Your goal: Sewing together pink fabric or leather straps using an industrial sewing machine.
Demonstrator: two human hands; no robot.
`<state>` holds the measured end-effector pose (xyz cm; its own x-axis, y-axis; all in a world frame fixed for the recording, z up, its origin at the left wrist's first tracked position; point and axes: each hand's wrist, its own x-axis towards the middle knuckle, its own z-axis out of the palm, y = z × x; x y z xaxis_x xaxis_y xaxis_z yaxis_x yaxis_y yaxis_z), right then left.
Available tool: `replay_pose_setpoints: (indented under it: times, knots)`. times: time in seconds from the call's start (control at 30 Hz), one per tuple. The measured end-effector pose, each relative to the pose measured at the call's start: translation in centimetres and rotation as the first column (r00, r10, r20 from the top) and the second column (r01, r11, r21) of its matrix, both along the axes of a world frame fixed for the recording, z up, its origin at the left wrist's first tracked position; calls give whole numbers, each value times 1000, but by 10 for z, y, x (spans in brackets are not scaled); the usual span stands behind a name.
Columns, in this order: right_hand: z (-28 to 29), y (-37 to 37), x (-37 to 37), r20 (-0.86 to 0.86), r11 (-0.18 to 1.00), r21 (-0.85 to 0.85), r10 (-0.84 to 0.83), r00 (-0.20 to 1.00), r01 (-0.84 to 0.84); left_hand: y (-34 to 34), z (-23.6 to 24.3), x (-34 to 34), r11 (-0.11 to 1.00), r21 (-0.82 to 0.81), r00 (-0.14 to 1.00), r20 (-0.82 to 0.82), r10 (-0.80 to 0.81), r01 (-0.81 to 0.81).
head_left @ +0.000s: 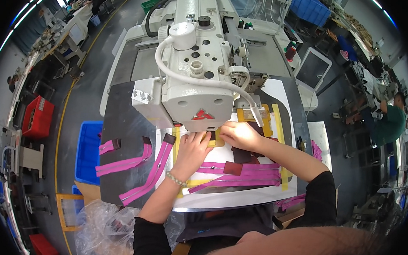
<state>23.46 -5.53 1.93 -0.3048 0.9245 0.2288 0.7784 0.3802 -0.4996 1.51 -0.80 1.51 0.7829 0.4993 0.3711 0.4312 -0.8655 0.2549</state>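
Both my hands work under the head of a big white sewing machine. My left hand lies with fingers stretched out at the left edge of a small yellow frame with a dark patch inside. At its right edge, my right hand has its fingers curled together; whatever they pinch is hidden. Near my wrists, several pink zippers lie across the white board, with a dark red patch on them. Left of my left forearm, a long pink zipper with a dark end tab is spread out.
Further left on the dark table lie more pink zippers. A blue bin stands beside it, with clear plastic bags below. To the right is a tilted screen. A person in green is at the far right.
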Motion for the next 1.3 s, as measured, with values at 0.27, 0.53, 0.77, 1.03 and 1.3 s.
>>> replay_pose_setpoints:
  times: [0.27,0.53,0.77,1.03,1.3]
  knots:
    - [-6,-11,9,152,930,274,209,966,-244,16,-15,-13,969,-175,978,144,-150,174]
    - [-3,-8,7,173,927,279,207,963,-250,24,-6,-19,945,-253,973,149,-175,209]
    - [1,-7,9,220,938,231,207,953,-257,25,-4,-18,945,-253,976,129,-178,206]
    - [1,-3,7,243,935,223,221,944,-276,22,-4,-17,964,-188,978,129,-163,185]
    - [-2,-5,8,87,911,345,209,974,-226,19,-3,-16,963,-189,977,124,-171,192]
